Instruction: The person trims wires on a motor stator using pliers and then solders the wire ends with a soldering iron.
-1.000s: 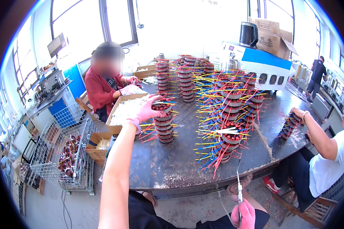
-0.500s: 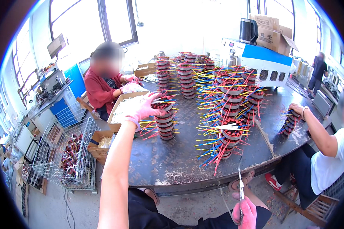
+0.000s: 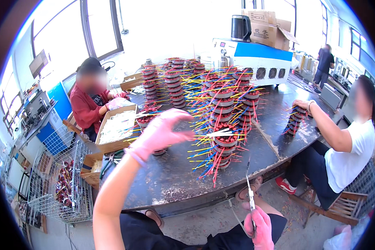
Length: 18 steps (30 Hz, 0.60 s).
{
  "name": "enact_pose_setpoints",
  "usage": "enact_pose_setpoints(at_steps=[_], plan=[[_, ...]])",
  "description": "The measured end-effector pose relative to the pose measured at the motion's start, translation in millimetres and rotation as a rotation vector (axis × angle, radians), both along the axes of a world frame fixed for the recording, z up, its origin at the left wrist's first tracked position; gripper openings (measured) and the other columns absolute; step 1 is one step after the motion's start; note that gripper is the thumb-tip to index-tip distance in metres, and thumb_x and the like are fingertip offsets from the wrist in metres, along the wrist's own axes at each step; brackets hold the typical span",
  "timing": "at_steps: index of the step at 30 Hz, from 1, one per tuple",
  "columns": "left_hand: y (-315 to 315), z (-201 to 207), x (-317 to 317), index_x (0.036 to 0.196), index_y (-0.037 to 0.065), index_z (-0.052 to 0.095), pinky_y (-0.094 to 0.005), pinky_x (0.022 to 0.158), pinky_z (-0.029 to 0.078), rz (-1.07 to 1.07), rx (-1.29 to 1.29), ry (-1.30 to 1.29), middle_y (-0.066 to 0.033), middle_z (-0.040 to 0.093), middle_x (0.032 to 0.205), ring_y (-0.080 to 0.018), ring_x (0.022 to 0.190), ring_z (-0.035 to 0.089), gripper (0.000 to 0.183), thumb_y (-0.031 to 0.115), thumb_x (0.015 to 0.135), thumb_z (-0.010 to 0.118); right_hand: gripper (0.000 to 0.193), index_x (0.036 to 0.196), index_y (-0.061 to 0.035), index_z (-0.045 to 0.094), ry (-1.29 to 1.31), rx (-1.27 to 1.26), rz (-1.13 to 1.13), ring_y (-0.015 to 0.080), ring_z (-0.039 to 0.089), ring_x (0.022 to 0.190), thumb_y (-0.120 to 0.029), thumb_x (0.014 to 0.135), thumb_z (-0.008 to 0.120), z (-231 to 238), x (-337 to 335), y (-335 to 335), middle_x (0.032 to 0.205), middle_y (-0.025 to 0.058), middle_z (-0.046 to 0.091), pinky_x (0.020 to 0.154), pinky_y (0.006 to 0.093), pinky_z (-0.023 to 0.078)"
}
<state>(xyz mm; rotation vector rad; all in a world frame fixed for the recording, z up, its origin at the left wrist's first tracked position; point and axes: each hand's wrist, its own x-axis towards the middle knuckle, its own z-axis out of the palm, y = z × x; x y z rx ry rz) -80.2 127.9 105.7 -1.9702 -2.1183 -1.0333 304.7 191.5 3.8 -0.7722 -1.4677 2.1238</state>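
On the dark, worn metal-topped bench (image 3: 183,177), the front stack of grey ring cores with red windings and red, blue and yellow wires (image 3: 224,151) is topped by loose, narrow white strips (image 3: 221,133). To the left of this stack, the pink-gloved left hand (image 3: 160,130) is held raised, its fingers spread and curved, with nothing seen in them. Behind that hand, a second stack of wound ring cores (image 3: 144,121) is partly hidden; whether it is touched cannot be told. Farther left of the front stack, an open brown cardboard box of white strips (image 3: 113,146) is set. Nearer and to the right of the front stack, a slim, silver-and-white pointed tool (image 3: 251,199) is gripped by the pink-gloved right hand (image 3: 259,228). The step in hand is judged to be a reach between stacks; for the next move, the wires need to be cleared by the left fingers and the tool's tip kept steady.
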Motion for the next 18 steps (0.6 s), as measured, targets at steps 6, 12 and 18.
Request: enact_pose_setpoints(at_steps=[6,12,18], plan=[[84.5,-53.3,67.5,0.128,-0.002,0.053,-0.0427,0.106,0.037,0.11,-0.011,0.379,-0.0195,0.053,0.129,-0.0359,0.122,0.049,0.086,0.059,0.071,0.073,0.05,0.129,0.0048,0.051,0.068,-0.049,0.003,0.0042,0.036,0.047,-0.036,0.1,0.048,-8.4,8.9,2.8,0.058,-0.003,0.047,0.042,0.02,0.024],[119.2,-52.2,72.3,0.139,-0.003,0.04,-0.0421,0.104,0.039,0.29,-0.354,0.273,-0.0212,0.048,0.133,-0.0366,0.124,0.047,0.106,0.067,0.065,0.069,0.045,0.129,0.0042,0.051,0.007,-0.029,-0.021,0.0047,0.036,0.048,-0.031,0.101,0.045,-9.5,22.0,11.5,0.058,-0.0034,0.046,0.044,0.0203,0.025],[119.8,-56.4,65.2,0.141,-0.001,0.038,-0.0413,0.104,0.04,0.282,-0.35,0.122,-0.0224,0.049,0.133,-0.0366,0.122,0.05,0.11,0.058,0.058,0.08,0.045,0.129,0.0041,0.05,0.045,-0.064,-0.029,0.005,0.036,0.048,-0.031,0.101,0.045,-8.5,28.3,11.3,0.059,-0.0031,0.046,0.044,0.0205,0.025]])
